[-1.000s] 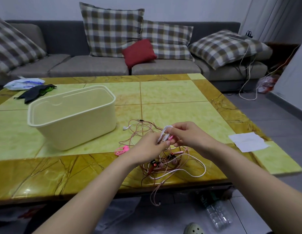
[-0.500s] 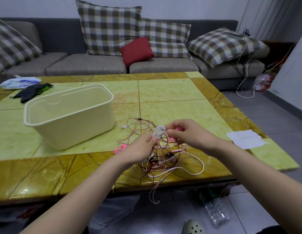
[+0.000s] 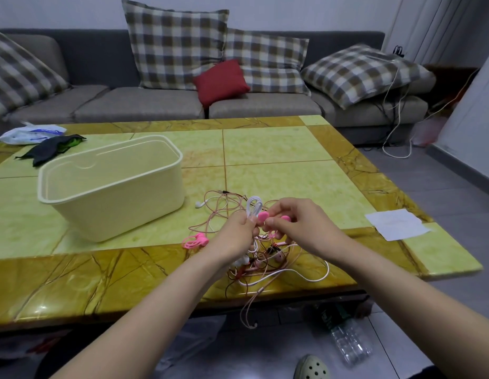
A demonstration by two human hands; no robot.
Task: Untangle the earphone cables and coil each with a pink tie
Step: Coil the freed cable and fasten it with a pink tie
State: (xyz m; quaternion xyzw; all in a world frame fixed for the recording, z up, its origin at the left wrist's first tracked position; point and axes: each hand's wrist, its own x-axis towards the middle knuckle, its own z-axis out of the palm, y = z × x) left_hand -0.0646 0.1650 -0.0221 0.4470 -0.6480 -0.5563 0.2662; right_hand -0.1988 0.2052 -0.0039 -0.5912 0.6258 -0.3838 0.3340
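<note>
Above the table's front edge, my left hand [image 3: 236,234] grips a coiled white earphone cable [image 3: 253,207] whose loops stick up from my fingers. My right hand [image 3: 298,228] pinches a pink tie [image 3: 265,216] right beside that coil. Below both hands lies a tangle of pink, white and dark red earphone cables [image 3: 268,265], with one pink strand hanging over the table edge. Spare pink ties [image 3: 195,240] lie on the table to the left of my left hand.
A cream plastic tub [image 3: 112,187] stands on the yellow-green tiled table [image 3: 292,170] to the left. A white paper [image 3: 397,224] sits at the right edge. A dark cloth [image 3: 50,149] and a bag lie far left. A sofa with cushions is behind.
The pink tie has come into plain view between my right fingers beside the white coil. Both hands have stayed close together over the tangle.
</note>
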